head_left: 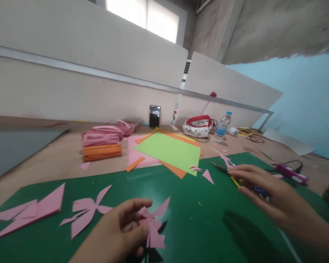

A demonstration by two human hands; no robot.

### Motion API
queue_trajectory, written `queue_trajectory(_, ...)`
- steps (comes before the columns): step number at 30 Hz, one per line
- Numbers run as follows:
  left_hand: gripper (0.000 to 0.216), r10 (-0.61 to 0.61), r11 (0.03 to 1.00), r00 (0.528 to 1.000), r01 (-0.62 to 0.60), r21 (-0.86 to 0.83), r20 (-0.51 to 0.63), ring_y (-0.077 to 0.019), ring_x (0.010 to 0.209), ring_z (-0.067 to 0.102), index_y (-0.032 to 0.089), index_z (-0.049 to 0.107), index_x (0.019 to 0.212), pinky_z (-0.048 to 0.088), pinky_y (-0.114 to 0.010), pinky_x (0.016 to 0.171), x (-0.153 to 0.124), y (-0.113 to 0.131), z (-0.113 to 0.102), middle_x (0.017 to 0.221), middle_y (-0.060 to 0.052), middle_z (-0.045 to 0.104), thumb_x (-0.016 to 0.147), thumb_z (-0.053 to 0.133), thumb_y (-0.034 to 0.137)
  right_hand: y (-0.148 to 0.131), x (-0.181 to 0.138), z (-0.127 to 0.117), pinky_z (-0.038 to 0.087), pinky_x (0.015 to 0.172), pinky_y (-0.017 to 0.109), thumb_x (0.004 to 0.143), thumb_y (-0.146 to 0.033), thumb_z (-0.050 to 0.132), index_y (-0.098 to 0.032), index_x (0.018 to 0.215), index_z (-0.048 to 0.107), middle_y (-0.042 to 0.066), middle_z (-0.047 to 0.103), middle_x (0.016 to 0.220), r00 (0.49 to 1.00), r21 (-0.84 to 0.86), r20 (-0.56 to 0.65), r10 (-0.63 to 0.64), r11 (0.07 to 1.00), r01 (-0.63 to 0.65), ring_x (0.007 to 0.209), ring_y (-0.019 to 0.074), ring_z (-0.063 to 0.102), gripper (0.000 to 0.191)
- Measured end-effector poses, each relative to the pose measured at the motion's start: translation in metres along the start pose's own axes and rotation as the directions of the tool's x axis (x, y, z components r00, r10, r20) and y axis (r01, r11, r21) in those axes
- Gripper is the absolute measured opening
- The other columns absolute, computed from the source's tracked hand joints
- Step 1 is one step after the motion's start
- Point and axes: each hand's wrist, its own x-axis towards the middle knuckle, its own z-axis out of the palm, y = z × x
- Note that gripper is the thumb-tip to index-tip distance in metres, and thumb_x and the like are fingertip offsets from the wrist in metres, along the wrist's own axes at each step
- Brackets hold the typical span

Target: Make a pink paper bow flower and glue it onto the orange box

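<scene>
My left hand (123,230) pinches a pink paper cut-out (153,228) with petal-like points between thumb and fingers, just above the green cutting mat (186,215). A similar pink cut-out (91,210) lies flat to its left. Farther left is a folded pink paper piece (45,206) with long pointed ends. My right hand (265,193) is closed around scissors (220,168) whose dark blades point left, over the mat's right side. Something yellow and a blue part show beneath its fingers, partly hidden. Small pink scraps (208,176) lie near the blades.
Behind the mat lie green paper sheets (172,149) over orange and pink ones, beside orange strips (102,152) and pink bundles (101,137). A phone (154,116) leans on the partition. Farther right are a white pouch (197,128), a water bottle (222,128) and a purple device (292,173).
</scene>
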Motion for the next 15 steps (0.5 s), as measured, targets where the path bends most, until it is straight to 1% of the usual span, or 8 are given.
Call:
queue_trajectory(1, 0.044, -0.008, 1.0, 1.0, 0.008, -0.009, -0.015, -0.0058, 0.04, 0.046, 0.016, 0.053, 0.104, 0.035, -0.021, 0.039, -0.004, 0.005, 0.004, 0.07, 0.001, 0.062, 0.064, 0.067, 0.025, -0.028, 0.005, 0.009, 0.047, 0.087, 0.036, 0.087, -0.028, 0.05, -0.027, 0.112, 0.058, 0.008, 0.057, 0.116, 1.0, 0.143, -0.001, -0.015, 0.99, 0.015, 0.105, 0.0236, 0.055, 0.027)
queue_trajectory(2, 0.043, -0.005, 1.0, 1.0, 0.005, -0.012, -0.023, -0.0057, 0.04, 0.047, 0.016, 0.054, 0.103, 0.036, -0.021, 0.039, -0.006, 0.008, 0.006, 0.072, 0.0, 0.062, 0.063, 0.067, 0.024, -0.054, 0.01, 0.02, 0.049, 0.081, 0.032, 0.087, -0.028, 0.051, -0.025, 0.109, 0.059, 0.008, 0.059, 0.11, 0.998, 0.281, 0.062, -0.012, 0.96, -0.006, 0.098, 0.0212, 0.058, 0.024)
queue_trajectory(4, 0.042, 0.019, 1.0, 1.0, -0.019, -0.018, -0.016, -0.006, 0.043, 0.049, 0.014, 0.054, 0.101, 0.037, -0.021, 0.041, -0.008, 0.01, 0.007, 0.072, 0.0, 0.062, 0.062, 0.067, 0.023, -0.094, 0.021, 0.046, 0.052, 0.068, 0.028, 0.082, -0.024, 0.055, -0.02, 0.107, 0.058, 0.008, 0.062, 0.1, 0.977, 0.512, 0.209, 0.04, 0.847, -0.144, 0.085, 0.0179, 0.061, 0.025)
queue_trajectory(6, 0.04, 0.049, 0.998, 0.999, -0.049, -0.043, 0.01, -0.0058, 0.042, 0.049, 0.013, 0.055, 0.098, 0.037, -0.021, 0.041, -0.007, 0.007, 0.006, 0.069, 0.001, 0.061, 0.061, 0.068, 0.022, -0.114, 0.032, 0.07, 0.049, 0.058, 0.023, 0.078, -0.017, 0.056, -0.016, 0.098, 0.056, 0.007, 0.063, 0.089, 0.946, 0.638, 0.298, 0.129, 0.71, -0.298, 0.075, 0.0155, 0.061, 0.02)
queue_trajectory(8, 0.038, 0.068, 0.995, 0.997, -0.066, -0.079, 0.027, -0.0057, 0.041, 0.048, 0.014, 0.055, 0.095, 0.038, -0.021, 0.041, -0.006, 0.005, 0.005, 0.067, 0.002, 0.06, 0.06, 0.067, 0.02, -0.121, 0.041, 0.086, 0.045, 0.053, 0.02, 0.074, -0.011, 0.056, -0.014, 0.087, 0.054, 0.002, 0.059, 0.074, 0.927, 0.681, 0.326, 0.187, 0.633, -0.368, 0.065, 0.0116, 0.057, 0.013)
queue_trajectory(10, 0.036, 0.071, 0.991, 0.997, -0.066, -0.114, 0.035, -0.0057, 0.041, 0.048, 0.014, 0.055, 0.094, 0.039, -0.021, 0.041, -0.004, 0.003, 0.005, 0.065, 0.003, 0.059, 0.06, 0.066, 0.017, -0.123, 0.047, 0.095, 0.04, 0.05, 0.018, 0.071, -0.007, 0.056, -0.015, 0.076, 0.051, -0.003, 0.052, 0.064, 0.931, 0.687, 0.306, 0.197, 0.632, -0.36, 0.058, 0.0086, 0.05, 0.011)
queue_trajectory(12, 0.035, 0.063, 0.989, 0.997, -0.056, -0.137, 0.053, -0.0058, 0.04, 0.049, 0.014, 0.054, 0.093, 0.038, -0.021, 0.04, -0.003, 0.002, 0.005, 0.064, 0.003, 0.058, 0.06, 0.064, 0.015, -0.124, 0.048, 0.097, 0.038, 0.049, 0.018, 0.068, -0.006, 0.056, -0.016, 0.07, 0.05, -0.005, 0.049, 0.06, 0.952, 0.672, 0.259, 0.164, 0.677, -0.299, 0.055, 0.0081, 0.047, 0.012)
queue_trajectory(15, 0.032, 0.061, 0.99, 0.996, -0.052, -0.131, 0.069, -0.0039, 0.037, 0.046, 0.014, 0.053, 0.092, 0.035, -0.019, 0.039, -0.001, 0.002, 0.004, 0.062, 0.005, 0.058, 0.062, 0.062, 0.014, -0.125, 0.046, 0.098, 0.04, 0.052, 0.021, 0.07, -0.007, 0.056, -0.016, 0.069, 0.053, -0.002, 0.053, 0.062, 0.997, 0.611, 0.081, 0.016, 0.789, -0.062, 0.057, 0.0098, 0.05, 0.01)
